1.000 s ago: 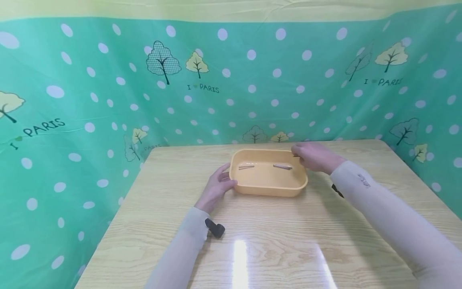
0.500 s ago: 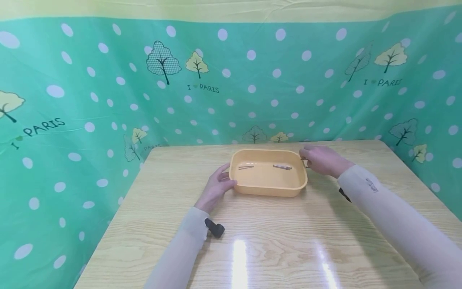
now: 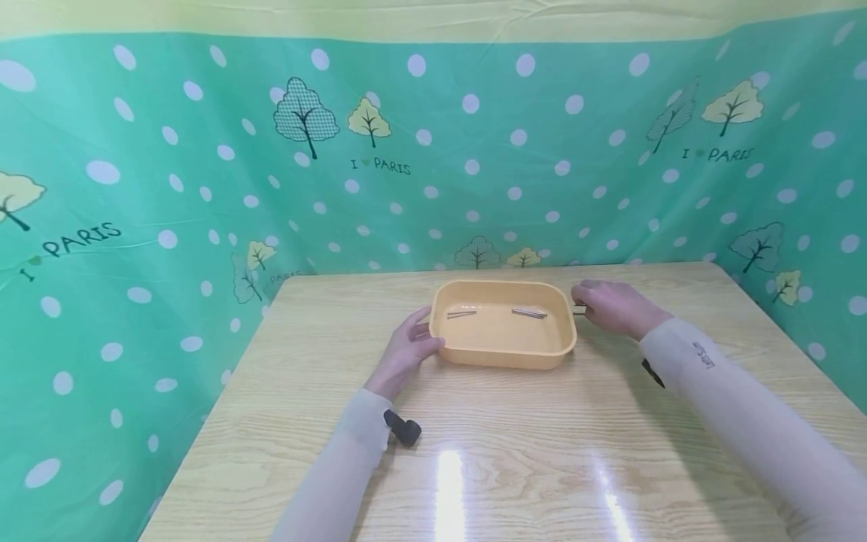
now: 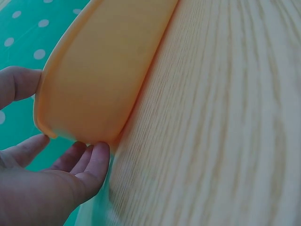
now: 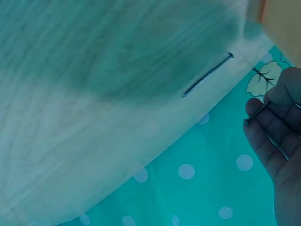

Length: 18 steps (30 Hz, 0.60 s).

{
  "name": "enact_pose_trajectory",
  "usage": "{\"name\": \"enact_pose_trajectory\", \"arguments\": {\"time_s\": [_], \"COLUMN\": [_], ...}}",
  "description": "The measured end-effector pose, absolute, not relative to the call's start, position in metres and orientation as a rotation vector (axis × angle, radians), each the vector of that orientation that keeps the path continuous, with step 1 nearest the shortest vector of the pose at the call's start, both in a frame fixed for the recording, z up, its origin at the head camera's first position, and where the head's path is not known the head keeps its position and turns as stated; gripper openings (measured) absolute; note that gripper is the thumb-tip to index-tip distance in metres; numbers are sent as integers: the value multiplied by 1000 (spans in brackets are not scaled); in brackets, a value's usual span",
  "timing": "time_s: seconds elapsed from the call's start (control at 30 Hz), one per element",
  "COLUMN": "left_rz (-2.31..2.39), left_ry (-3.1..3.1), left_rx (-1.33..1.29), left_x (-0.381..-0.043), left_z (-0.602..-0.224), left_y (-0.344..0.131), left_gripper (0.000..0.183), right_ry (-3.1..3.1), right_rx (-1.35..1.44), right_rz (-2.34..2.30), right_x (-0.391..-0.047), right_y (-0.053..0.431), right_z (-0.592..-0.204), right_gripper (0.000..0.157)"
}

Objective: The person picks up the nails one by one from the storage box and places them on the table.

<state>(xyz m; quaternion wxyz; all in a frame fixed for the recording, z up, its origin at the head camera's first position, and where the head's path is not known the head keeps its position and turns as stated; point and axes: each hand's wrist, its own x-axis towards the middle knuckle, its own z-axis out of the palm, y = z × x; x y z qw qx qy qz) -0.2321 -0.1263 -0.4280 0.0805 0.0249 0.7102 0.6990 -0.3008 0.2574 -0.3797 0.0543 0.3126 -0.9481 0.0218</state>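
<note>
A yellow-orange plastic tray [image 3: 501, 356] stands on the wooden table. My left hand [image 3: 404, 352] holds its left end, thumb at the near rim and fingers round the end wall; the left wrist view shows the fingertips against the tray [image 4: 101, 70]. Just off the tray's right end, my right hand [image 3: 618, 306] pinches a nail [image 5: 257, 113] between thumb and fingers. Further metal shows between its lower fingers, partly hidden. Another nail [image 5: 207, 75] lies on the table near the tray. Inside the tray are two groups of nails, at left [image 3: 462, 313] and right [image 3: 529, 313].
The light wood table [image 3: 305, 452] extends to the front and both sides of the tray. Behind it and at both sides hangs a green polka-dot cloth [image 3: 433, 150] with printed trees. Light sleeves and dark wrist-worn devices [image 3: 403, 429] cover both wrists.
My right hand has moved from over the tray's right rim outward to the right and slightly nearer. The left hand, the tray and the nails in it stay put.
</note>
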Motion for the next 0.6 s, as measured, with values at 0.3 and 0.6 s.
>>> {"name": "enact_pose_trajectory", "arguments": {"time_s": [0.3, 0.6], "left_rz": [2102, 2098], "left_ry": [2112, 2093], "left_rx": [91, 113], "left_x": [-232, -232], "left_z": [-429, -428], "left_y": [-127, -127], "left_gripper": [78, 79], "right_ry": [-2940, -2960], "right_rx": [947, 914], "right_rz": [63, 81], "right_x": [-304, -306], "right_y": [262, 266], "right_z": [-395, -412], "right_gripper": [19, 5]}}
